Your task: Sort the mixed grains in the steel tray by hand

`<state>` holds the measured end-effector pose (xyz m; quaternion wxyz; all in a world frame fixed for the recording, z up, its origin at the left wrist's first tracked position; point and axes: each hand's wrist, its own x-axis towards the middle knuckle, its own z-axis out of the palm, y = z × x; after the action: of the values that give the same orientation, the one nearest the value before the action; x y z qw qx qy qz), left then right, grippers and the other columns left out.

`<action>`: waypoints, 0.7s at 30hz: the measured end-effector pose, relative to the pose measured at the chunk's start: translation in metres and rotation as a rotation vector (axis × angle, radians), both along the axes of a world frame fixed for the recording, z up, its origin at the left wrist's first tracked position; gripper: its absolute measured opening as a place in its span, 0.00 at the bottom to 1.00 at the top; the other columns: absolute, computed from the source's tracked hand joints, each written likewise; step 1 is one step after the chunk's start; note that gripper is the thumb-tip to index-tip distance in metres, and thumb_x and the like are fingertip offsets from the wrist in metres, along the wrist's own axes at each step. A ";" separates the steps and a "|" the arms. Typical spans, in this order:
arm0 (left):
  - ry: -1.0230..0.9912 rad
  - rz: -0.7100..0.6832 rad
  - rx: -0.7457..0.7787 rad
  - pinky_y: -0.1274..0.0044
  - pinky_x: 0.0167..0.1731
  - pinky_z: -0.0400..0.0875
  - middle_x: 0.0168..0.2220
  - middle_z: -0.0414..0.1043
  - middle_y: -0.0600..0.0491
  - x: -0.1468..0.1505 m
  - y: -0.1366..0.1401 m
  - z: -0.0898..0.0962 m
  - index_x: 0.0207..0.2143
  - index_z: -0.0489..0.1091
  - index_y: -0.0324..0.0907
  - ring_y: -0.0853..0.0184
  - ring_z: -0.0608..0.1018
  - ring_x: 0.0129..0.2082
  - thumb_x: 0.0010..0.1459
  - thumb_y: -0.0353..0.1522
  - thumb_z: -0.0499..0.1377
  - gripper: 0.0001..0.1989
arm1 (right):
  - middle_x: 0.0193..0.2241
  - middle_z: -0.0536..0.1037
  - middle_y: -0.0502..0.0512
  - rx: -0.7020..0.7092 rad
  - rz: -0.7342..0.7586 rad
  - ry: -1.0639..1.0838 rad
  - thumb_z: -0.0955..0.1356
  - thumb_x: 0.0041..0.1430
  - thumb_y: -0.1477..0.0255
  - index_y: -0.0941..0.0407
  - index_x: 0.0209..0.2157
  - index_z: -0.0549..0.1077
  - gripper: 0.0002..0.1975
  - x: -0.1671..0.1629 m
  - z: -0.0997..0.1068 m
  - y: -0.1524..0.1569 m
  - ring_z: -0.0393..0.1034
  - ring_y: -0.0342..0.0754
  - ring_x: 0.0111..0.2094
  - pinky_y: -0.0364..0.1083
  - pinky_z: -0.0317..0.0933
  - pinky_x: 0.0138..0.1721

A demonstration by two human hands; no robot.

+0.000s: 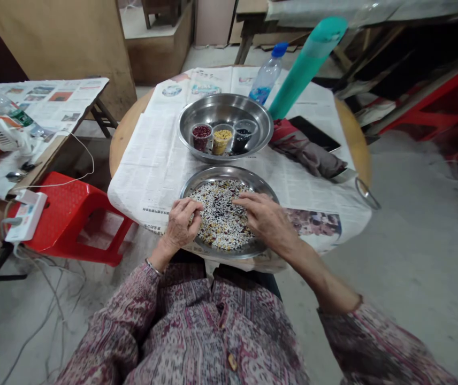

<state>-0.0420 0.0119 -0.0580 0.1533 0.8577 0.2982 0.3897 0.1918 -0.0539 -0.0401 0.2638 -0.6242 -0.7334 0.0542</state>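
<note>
A shallow steel tray near the table's front edge holds mixed grains, mostly white with yellow, dark red and black ones among them. At its left rim, my left hand is closed with curled fingers; whatever they pinch is hidden. My right hand reaches over the right side of the tray, index finger stretched out just above or touching the grains. Behind the tray stands a deeper steel basin. Inside it are three clear plastic cups: one of dark red beans, one of yellow kernels, one of black beans.
Newspaper covers the round table. Beyond the basin stand a blue-capped bottle and a tall green cylinder. A folded umbrella and a dark phone lie right. A red stool and power strip are left.
</note>
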 end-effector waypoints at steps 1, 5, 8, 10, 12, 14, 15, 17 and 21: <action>0.053 -0.011 0.009 0.69 0.46 0.68 0.37 0.74 0.52 0.000 0.000 0.004 0.39 0.67 0.43 0.63 0.76 0.41 0.62 0.24 0.52 0.07 | 0.49 0.79 0.59 0.014 -0.027 -0.034 0.61 0.58 0.82 0.54 0.46 0.79 0.21 -0.001 0.001 -0.008 0.73 0.54 0.50 0.56 0.67 0.51; 0.390 -0.061 0.056 0.64 0.49 0.69 0.50 0.71 0.45 -0.001 -0.002 0.025 0.50 0.67 0.42 0.55 0.73 0.50 0.62 0.38 0.62 0.17 | 0.41 0.81 0.60 0.007 -0.129 -0.122 0.63 0.63 0.77 0.56 0.41 0.79 0.12 -0.009 0.000 -0.035 0.73 0.56 0.43 0.54 0.67 0.45; 0.571 -0.045 0.040 0.61 0.46 0.71 0.53 0.67 0.41 0.003 -0.007 0.034 0.56 0.63 0.42 0.48 0.71 0.51 0.50 0.46 0.71 0.36 | 0.36 0.82 0.58 0.053 -0.202 -0.075 0.64 0.64 0.73 0.55 0.38 0.78 0.10 -0.014 -0.006 -0.046 0.74 0.55 0.40 0.53 0.65 0.44; 0.623 -0.047 0.004 0.62 0.42 0.73 0.51 0.66 0.41 0.009 -0.011 0.032 0.54 0.62 0.42 0.48 0.72 0.48 0.49 0.46 0.72 0.36 | 0.35 0.82 0.56 0.107 -0.223 0.008 0.64 0.64 0.72 0.54 0.37 0.77 0.09 -0.018 -0.012 -0.049 0.74 0.53 0.39 0.53 0.63 0.47; 0.628 -0.079 -0.039 0.65 0.40 0.74 0.48 0.66 0.43 0.018 -0.013 0.026 0.51 0.63 0.42 0.52 0.74 0.45 0.55 0.40 0.69 0.26 | 0.34 0.83 0.54 0.157 -0.227 0.088 0.64 0.64 0.72 0.53 0.36 0.76 0.08 -0.023 -0.017 -0.048 0.74 0.51 0.37 0.54 0.61 0.52; 0.596 -0.136 -0.077 0.67 0.38 0.75 0.46 0.67 0.45 0.030 -0.012 0.018 0.47 0.64 0.43 0.57 0.75 0.41 0.60 0.31 0.63 0.14 | 0.33 0.82 0.51 0.202 -0.233 0.150 0.64 0.64 0.73 0.51 0.35 0.75 0.08 -0.026 -0.022 -0.047 0.75 0.49 0.36 0.56 0.58 0.56; 0.565 -0.168 -0.092 0.68 0.38 0.76 0.43 0.68 0.47 0.037 -0.011 0.014 0.45 0.65 0.43 0.60 0.76 0.39 0.60 0.27 0.60 0.11 | 0.33 0.82 0.50 0.223 -0.237 0.175 0.64 0.63 0.73 0.51 0.34 0.75 0.07 -0.027 -0.023 -0.047 0.75 0.49 0.35 0.57 0.58 0.57; 0.485 -0.230 -0.112 0.69 0.40 0.76 0.39 0.69 0.50 0.053 -0.005 0.008 0.42 0.67 0.44 0.62 0.76 0.38 0.60 0.22 0.55 0.11 | 0.32 0.81 0.50 0.258 -0.244 0.209 0.64 0.63 0.73 0.50 0.33 0.74 0.07 -0.027 -0.025 -0.047 0.75 0.49 0.35 0.57 0.59 0.57; 0.381 -0.308 -0.127 0.68 0.49 0.75 0.38 0.73 0.52 0.087 0.014 0.008 0.41 0.69 0.43 0.63 0.77 0.43 0.61 0.21 0.53 0.12 | 0.29 0.78 0.51 0.321 -0.264 0.216 0.65 0.61 0.73 0.50 0.30 0.72 0.07 -0.026 -0.028 -0.050 0.73 0.50 0.35 0.57 0.61 0.57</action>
<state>0.0449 0.0255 -0.0496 0.2055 0.9397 0.2113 0.1736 0.1658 -0.1039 -0.0683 0.4415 -0.6554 -0.6120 -0.0317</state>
